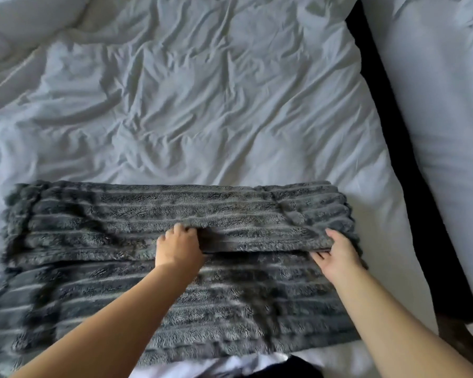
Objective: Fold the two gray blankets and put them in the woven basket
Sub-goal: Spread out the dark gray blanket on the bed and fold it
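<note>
A gray ribbed fleece blanket [93, 268] lies spread across the near part of the bed, its far portion doubled over so a folded edge runs across the middle. My left hand [178, 248] grips that folded edge near the center, fingers curled into the fabric. At the fold's right end my right hand [336, 255] pinches the edge, thumb on top and fingers under the layer. No second blanket and no woven basket are in view.
The bed is covered by a wrinkled white sheet [216, 105]. A bunched white duvet [25, 20] lies at the far left. A dark gap [410, 186] runs along the bed's right side, with more white bedding [448, 105] beyond it.
</note>
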`<action>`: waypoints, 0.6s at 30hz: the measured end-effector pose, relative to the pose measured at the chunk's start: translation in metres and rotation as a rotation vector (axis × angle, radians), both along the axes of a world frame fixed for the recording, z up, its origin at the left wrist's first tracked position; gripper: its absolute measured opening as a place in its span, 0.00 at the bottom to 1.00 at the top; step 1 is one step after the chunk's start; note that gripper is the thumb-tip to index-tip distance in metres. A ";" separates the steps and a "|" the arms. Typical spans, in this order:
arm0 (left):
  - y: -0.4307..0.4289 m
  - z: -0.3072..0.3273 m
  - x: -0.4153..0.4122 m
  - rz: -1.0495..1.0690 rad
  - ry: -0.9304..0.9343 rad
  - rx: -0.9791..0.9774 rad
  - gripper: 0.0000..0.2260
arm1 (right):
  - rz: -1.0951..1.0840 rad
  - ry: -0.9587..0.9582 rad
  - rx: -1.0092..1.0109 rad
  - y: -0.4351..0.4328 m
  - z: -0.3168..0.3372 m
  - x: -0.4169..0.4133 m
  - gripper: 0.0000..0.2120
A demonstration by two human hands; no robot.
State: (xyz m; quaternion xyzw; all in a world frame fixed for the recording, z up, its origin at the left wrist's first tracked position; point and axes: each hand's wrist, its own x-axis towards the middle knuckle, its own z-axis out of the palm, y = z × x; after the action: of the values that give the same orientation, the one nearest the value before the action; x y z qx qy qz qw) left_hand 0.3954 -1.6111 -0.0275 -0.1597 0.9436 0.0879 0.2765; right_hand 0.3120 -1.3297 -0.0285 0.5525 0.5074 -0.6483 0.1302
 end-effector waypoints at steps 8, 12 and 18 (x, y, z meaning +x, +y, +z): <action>0.098 -0.034 -0.011 -0.140 -0.020 0.256 0.27 | 0.168 0.215 0.125 0.031 0.026 -0.002 0.07; 0.095 -0.039 0.002 -0.244 -0.113 0.218 0.29 | 0.196 -0.083 0.132 0.044 0.010 0.028 0.18; 0.072 -0.009 -0.016 0.011 0.105 0.439 0.17 | 0.598 -0.163 1.005 -0.009 0.029 0.005 0.27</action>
State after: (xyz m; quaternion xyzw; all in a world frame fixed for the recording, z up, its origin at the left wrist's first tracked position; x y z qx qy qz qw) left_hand 0.3797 -1.5395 -0.0366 -0.0961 0.9140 0.3009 0.2547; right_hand 0.3172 -1.3385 0.0001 0.4275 0.8744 -0.2192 0.0679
